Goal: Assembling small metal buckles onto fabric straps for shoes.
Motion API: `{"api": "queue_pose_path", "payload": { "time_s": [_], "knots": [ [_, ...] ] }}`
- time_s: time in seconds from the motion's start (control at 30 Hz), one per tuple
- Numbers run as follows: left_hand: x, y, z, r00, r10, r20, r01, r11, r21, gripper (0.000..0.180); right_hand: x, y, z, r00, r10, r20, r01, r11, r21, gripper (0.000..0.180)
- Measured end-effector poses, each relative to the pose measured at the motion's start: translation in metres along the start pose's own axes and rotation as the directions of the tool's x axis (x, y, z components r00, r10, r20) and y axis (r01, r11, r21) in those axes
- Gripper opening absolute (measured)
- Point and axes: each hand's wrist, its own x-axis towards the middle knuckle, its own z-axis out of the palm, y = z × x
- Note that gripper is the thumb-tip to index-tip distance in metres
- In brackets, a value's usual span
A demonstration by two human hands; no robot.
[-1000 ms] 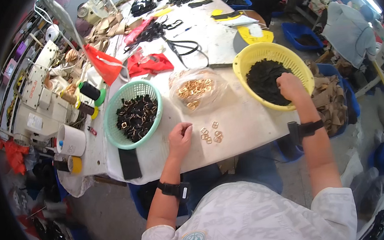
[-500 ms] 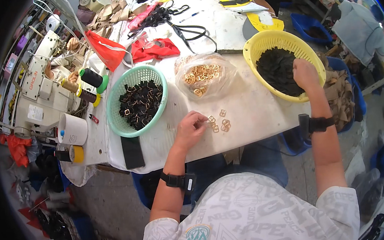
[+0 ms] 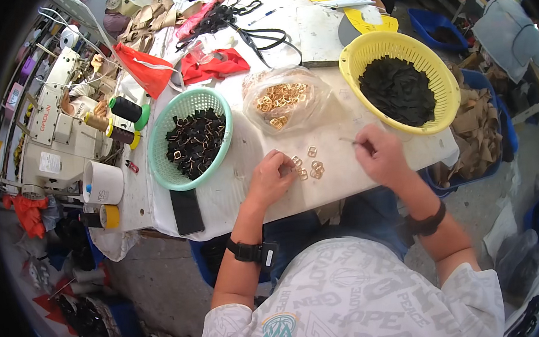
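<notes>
My left hand rests on the white table with its fingertips pinched together; what they hold, if anything, is hidden. Beside them lie several small gold square buckles. Over the table to the right, my right hand is closed on a short thin strip that sticks out leftward from the fingers. Behind that hand stands a yellow basket filled with black fabric strips. A clear plastic bag full of gold buckles sits beyond my left hand.
At left, a mint-green basket holds black strips fitted with gold buckles. A black phone lies before it on the table's front edge. Thread spools and a sewing machine stand farther left. A blue bin with brown pieces stands at right.
My right hand has come out of the yellow basket and moved left and nearer, with a thin strip in its fingers. My left hand has stayed beside the loose buckles.
</notes>
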Motion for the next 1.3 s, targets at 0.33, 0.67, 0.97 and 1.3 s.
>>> {"api": "queue_pose_path", "payload": {
  "time_s": [0.33,0.67,0.97,1.3],
  "knots": [
    [-0.006,0.003,0.013,0.971,-0.235,-0.050,0.182,0.856,-0.484,0.015,-0.016,0.027,0.072,0.958,0.284,0.033,-0.268,0.852,0.450,0.012],
    [-0.018,0.043,0.004,0.955,-0.246,0.168,0.229,0.244,-0.942,0.018,-0.016,-0.025,0.060,0.975,0.152,0.165,-0.216,0.836,0.505,0.012],
    [-0.020,0.061,-0.001,0.916,-0.311,0.255,0.281,0.041,-0.959,0.011,-0.016,-0.039,0.054,0.993,0.037,0.109,-0.077,0.916,0.393,0.008],
    [-0.016,0.066,0.007,0.860,-0.432,0.272,0.302,0.000,-0.953,0.010,-0.013,-0.032,0.067,0.914,0.316,0.253,-0.405,0.731,0.550,0.012]
  ]
}}
